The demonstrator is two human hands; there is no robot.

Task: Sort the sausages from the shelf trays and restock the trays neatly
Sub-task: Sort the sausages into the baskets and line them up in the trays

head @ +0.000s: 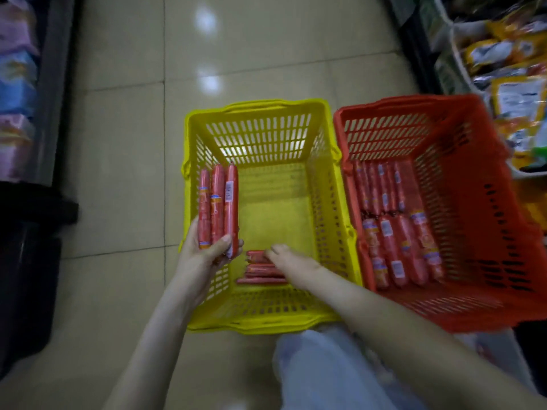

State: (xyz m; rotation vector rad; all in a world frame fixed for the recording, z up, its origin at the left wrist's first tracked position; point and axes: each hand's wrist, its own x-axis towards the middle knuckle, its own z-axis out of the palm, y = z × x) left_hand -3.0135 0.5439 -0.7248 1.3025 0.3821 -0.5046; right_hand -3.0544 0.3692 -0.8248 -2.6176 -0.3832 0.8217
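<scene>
Left hand point(204, 253), seen from our head camera, grips three long sausages point(219, 208) by their near ends against the yellow basket point(257, 106) wall. Our right hand point(291, 260) rests on a small pile point(260, 269) on that basket's floor; blur hides whether it grips. Beside it, the red basket point(414, 103) holds rows of sausages point(396, 226). We judge them light, firm and slick-skinned, best gathered mid-length, several together.

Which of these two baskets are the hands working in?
The yellow basket, left of the red basket: the left hand holds three sausages over it and the right hand reaches the small pile on its floor.
</scene>
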